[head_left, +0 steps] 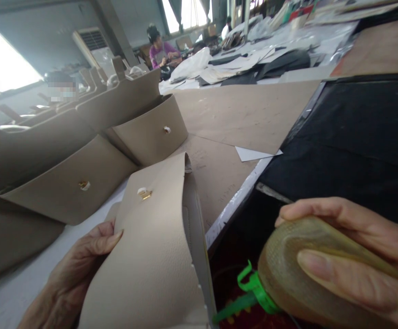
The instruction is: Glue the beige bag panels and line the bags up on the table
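My left hand (pixel 89 256) grips a taupe leather bag panel (pixel 151 246) by its left side, thumb on the front face and fingers behind. A small gold clasp with a white wrapping (pixel 145 194) is fixed near the panel's upper end. Along the panel's right edge two layers stand apart, with stitching on the inner one. My right hand (pixel 349 260) is wrapped round a cloudy yellow-brown squeeze bottle (pixel 288 256), tilted with its green nozzle (pixel 236 308) down. The nozzle tip lies at the panel's lower right edge; whether it touches, I cannot tell.
Several similar taupe bag pieces (pixel 71 183) stand to the left on the white surface. Brown board (pixel 246 105) and black material (pixel 366 137) cover the table, with a white paper scrap (pixel 253 154) between. Beyond, a person in purple (pixel 162 52) sits by piled sheets (pixel 240 68).
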Available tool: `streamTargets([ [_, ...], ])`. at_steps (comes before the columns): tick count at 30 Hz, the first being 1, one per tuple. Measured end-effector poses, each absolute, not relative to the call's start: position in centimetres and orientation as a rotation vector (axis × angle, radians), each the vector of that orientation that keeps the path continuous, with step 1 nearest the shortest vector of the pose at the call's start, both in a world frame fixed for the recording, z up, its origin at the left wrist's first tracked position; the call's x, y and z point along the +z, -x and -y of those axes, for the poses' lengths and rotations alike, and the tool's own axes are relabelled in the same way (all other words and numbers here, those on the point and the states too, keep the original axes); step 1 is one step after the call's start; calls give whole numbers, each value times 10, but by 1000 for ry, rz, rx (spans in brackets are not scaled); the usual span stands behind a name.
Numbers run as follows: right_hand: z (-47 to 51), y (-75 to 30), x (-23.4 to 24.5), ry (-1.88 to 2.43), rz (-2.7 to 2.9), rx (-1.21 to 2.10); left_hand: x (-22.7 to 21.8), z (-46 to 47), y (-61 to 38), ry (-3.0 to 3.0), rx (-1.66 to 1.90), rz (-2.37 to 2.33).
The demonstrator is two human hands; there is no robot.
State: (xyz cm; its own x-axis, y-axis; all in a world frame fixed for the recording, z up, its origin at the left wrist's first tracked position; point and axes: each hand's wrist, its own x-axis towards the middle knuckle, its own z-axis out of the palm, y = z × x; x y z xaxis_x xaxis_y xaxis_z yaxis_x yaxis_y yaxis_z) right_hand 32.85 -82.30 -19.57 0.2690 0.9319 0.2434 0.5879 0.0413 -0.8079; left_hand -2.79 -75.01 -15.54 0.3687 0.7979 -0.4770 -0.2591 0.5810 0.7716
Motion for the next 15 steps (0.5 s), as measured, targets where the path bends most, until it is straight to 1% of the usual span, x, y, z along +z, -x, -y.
streamTargets([
  [3, 823, -332, -198, 1564, 1430, 603, -154, 751, 24, -623, 779, -981],
  [7, 819, -331, -194, 1568, 1377, 498, -155, 752, 23, -606, 790, -980],
  [13, 810, -326, -189, 1461, 1414, 361, -155, 752, 23, -602, 799, -978],
  [15, 809, -326, -190, 1471, 1409, 366, -155, 752, 23, -598, 786, -976],
])
